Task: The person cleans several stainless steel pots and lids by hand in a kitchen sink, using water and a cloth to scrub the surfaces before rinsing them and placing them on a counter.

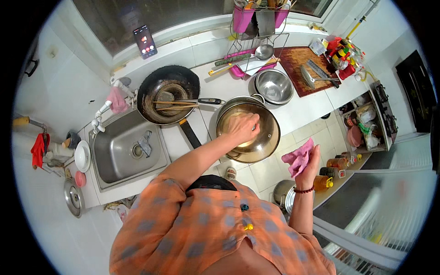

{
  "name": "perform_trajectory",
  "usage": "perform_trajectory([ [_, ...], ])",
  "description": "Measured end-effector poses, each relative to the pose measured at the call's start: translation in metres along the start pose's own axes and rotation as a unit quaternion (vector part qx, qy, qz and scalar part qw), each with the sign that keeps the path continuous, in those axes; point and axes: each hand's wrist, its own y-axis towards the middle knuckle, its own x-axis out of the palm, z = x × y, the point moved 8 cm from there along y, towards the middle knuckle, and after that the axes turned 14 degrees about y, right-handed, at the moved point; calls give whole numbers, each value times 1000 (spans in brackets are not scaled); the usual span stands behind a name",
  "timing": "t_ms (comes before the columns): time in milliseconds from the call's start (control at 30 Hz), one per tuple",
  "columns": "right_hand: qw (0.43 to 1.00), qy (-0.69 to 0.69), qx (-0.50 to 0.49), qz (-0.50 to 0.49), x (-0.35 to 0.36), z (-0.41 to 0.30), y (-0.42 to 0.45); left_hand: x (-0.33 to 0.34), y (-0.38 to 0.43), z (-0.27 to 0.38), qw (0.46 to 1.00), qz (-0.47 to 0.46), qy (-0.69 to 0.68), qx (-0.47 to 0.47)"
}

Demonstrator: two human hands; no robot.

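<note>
My left hand (pixel 242 129) grips the knob of a glass pot lid (pixel 271 137) with a metal rim. The lid lies tilted over a steel pot (pixel 237 100) at the counter's edge, and part of the pot's rim shows behind it. To the right, above the floor, my right hand (pixel 309 165) holds a crumpled pink cloth (pixel 298 158). A black wok (pixel 143 79) stands left of the pot, with a spatula (pixel 209 101) and wooden chopsticks (pixel 177 102) in it. Two stacked steel bowls (pixel 275 86) sit behind the pot.
A steel sink (pixel 117 165) with a grey cloth (pixel 145 142) is at the left. A cutting board (pixel 292 62) bears a skimmer (pixel 307 77) and a knife (pixel 319 70). A phone (pixel 145 41) leans at the window. Oil bottles (pixel 321 183) and a lidded pot (pixel 283 192) stand lower right.
</note>
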Motion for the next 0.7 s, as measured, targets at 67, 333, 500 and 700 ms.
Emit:
perform_trajectory([
  [67, 1000, 0, 13, 2, -15, -4, 19, 16, 6, 6, 1000, 18, 7, 4],
  [333, 998, 8, 61, -35, -27, -2, 62, 41, 16, -2, 995, 18, 94, -23],
  [500, 993, -45, 94, -58, -22, 22, 87, 37, 13, -10, 991, 25, 122, -40],
  [700, 959, -232, 122, -107, -34, 83, 133, 32, 10, -12, 988, 25, 145, -46],
])
